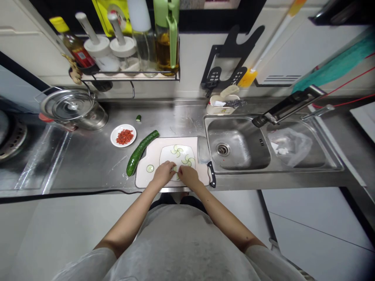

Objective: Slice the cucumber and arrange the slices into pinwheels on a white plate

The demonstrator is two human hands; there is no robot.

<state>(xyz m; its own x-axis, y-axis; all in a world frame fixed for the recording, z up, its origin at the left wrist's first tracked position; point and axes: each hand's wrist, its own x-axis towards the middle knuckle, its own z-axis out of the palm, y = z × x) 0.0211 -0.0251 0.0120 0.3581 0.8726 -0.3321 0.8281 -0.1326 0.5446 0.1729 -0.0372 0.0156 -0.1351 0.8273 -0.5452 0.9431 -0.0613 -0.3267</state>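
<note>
The left hand (165, 172) pinches a small cucumber piece (175, 169); the right hand (188, 175) is just beside it, fingers bunched, its hold hidden. A plate (166, 152) bearing thin cucumber slices (177, 150) lies beneath both; a whole cucumber (141, 153) lies left of the left hand, a knife (202, 151) right of the right hand.

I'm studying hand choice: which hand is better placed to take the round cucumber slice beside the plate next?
Probably the left hand: the cucumber slice lies on the cutting board to its left, with the right hand farther off.
</note>
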